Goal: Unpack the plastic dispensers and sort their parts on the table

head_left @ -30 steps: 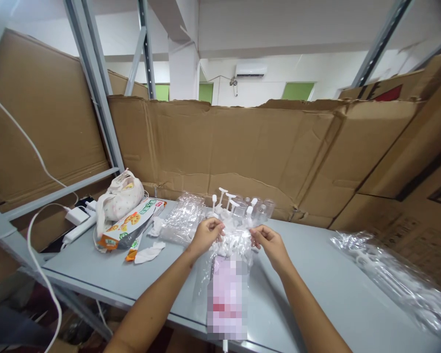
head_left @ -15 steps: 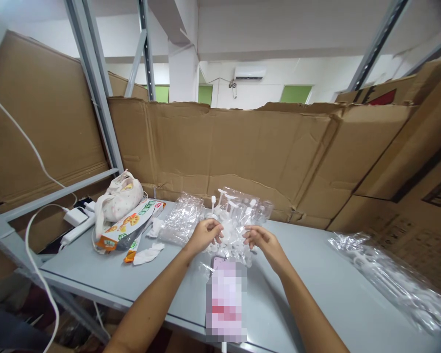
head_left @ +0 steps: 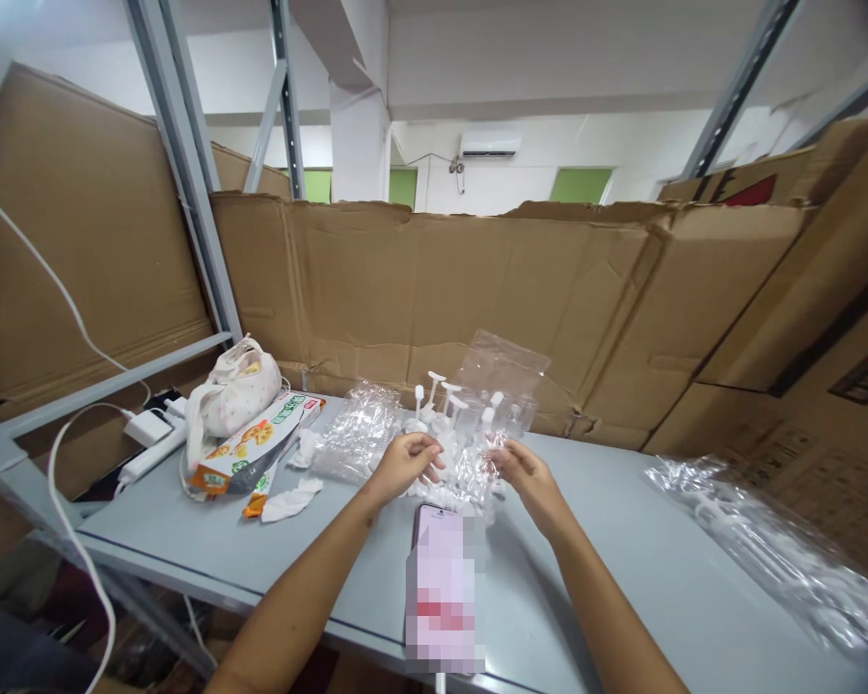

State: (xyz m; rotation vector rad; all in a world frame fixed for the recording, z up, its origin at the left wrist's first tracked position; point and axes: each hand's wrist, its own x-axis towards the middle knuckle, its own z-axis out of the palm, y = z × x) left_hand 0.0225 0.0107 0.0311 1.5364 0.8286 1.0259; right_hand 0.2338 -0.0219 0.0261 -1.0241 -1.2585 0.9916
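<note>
My left hand (head_left: 410, 461) is at the middle of the table, fingers curled in a pinch; whatever sits in them is too small to make out. Facing it, my right hand (head_left: 527, 474) has thumb and fingers closed on a clear plastic bag (head_left: 475, 472). Crinkled film from this bag spreads between both hands. Just behind them stands a cluster of white and clear plastic pieces, some with T-shaped tops (head_left: 436, 378) on thin stems. A transparent flat bag (head_left: 506, 361) rises behind the cluster. Nearest the table edge, a phone (head_left: 440, 525) is propped, its screen partly blurred.
Left of the hands lie crumpled clear packaging (head_left: 358, 429), white tissue (head_left: 293, 501), a snack box (head_left: 260, 443), a fabric pouch (head_left: 242, 386) and a power strip (head_left: 151, 453). Bagged white parts (head_left: 759, 549) lie at the right. Cardboard (head_left: 463, 280) walls the back of the grey table (head_left: 614, 540).
My right hand has shifted slightly right, with the film beside it. Clear plastic now stands up higher behind the cluster. More of the phone's top shows. My left hand has barely moved.
</note>
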